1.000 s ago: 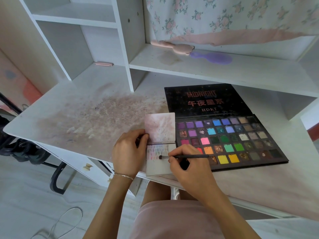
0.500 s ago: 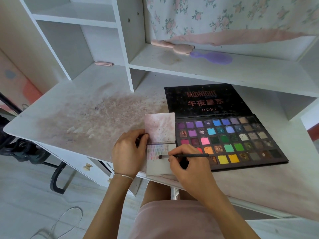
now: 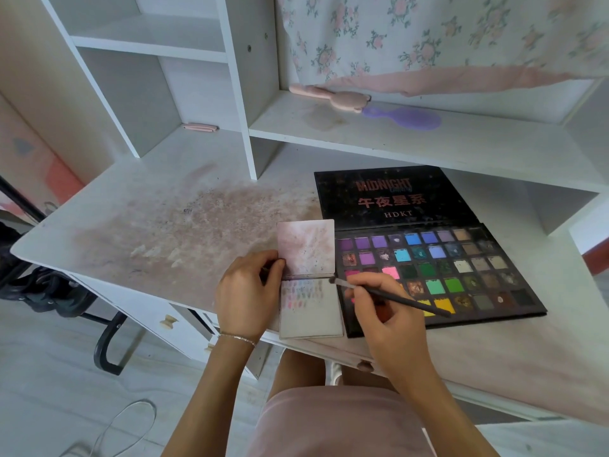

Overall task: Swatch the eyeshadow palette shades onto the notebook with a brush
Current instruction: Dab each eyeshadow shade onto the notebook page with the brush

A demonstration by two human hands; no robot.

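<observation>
Brush (image 3: 389, 295) position is the main change: a second ago its tip rested on the lower page among the swatches, and now the bristles sit at the right edge of the notebook (image 3: 309, 282), at the fold where the page meets the palette (image 3: 438, 268). The right hand (image 3: 385, 311) has shifted a little to the right with it and pinches the dark handle between thumb and curled fingers, the handle slanting down to the right over the yellow pans. The left hand (image 3: 247, 291) keeps its place, fingers curled at the notebook's left edge by the fold, thumb on the page; a thin bracelet (image 3: 237, 338) circles its wrist.

One notebook lies open at the front edge of the desk (image 3: 164, 225), its upper page stained pink, its lower page carrying rows of small coloured swatches near the top. One palette lies just beside it on the right, lid flat open behind, with five rows of pans; the hand covers some pans at the lower left. One brush is in view.

On the shelf (image 3: 428, 143) above lie two hairbrushes, a pink one (image 3: 333, 97) and a purple one (image 3: 408, 117), touching end to end. One small pink object (image 3: 201, 128) lies at the back of the desk's left bay. A floral curtain (image 3: 445, 37) hangs behind the shelf.
</observation>
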